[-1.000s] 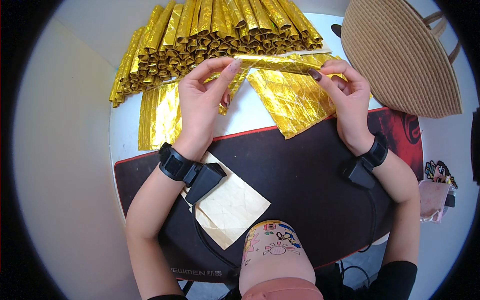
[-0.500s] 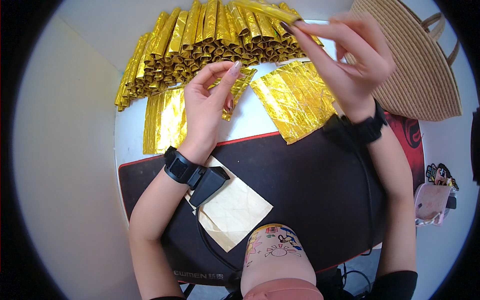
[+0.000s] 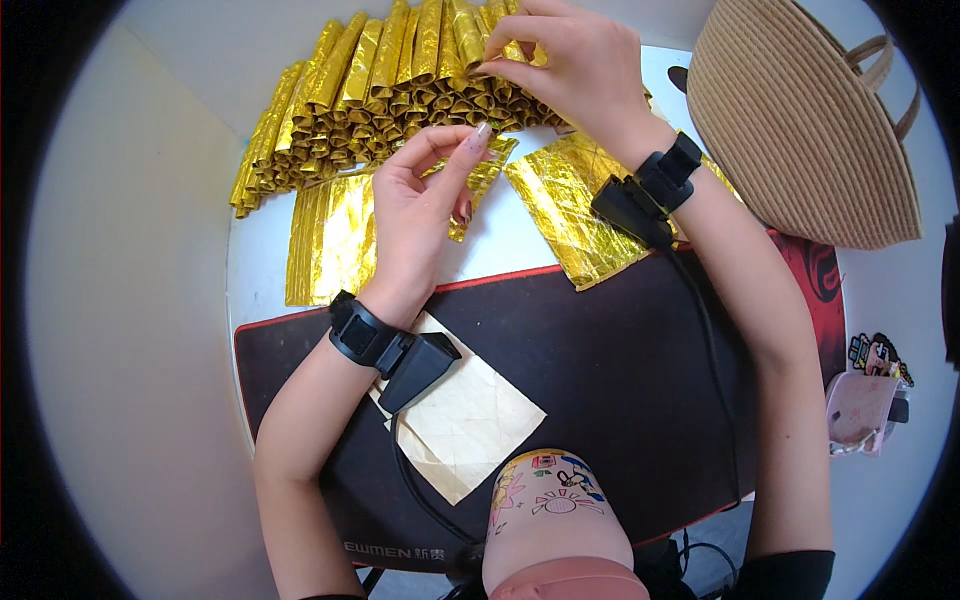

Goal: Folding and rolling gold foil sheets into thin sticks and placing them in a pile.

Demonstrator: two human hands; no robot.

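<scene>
My right hand (image 3: pixel 575 65) reaches over the top of a pile of gold foil paper rolls (image 3: pixel 350 95). Its thumb and fingertips pinch the near end of one gold foil roll (image 3: pixel 465 35), which lies on top among the others. My left hand (image 3: pixel 425 190) hovers above a stack of flat gold foil sheets (image 3: pixel 328 245), its fingers curled and the thumb against the index finger; nothing shows between them. Beneath my right wrist is another batch of gold foil sheets (image 3: pixel 560 205), lying at a slant.
On the black desk mat (image 3: pixel 620 350) lies a cream paper sheet (image 3: pixel 480 410), partly under my left wrist strap. A pink patterned cup (image 3: pixel 550 520) stands at the near edge. A woven straw bag (image 3: pixel 800 130) leans at the right, with a small pink container (image 3: pixel 860 410) below it.
My right hand has moved left from near the straw bag, bringing the gold foil roll onto the top of the pile. My left hand stays almost still.
</scene>
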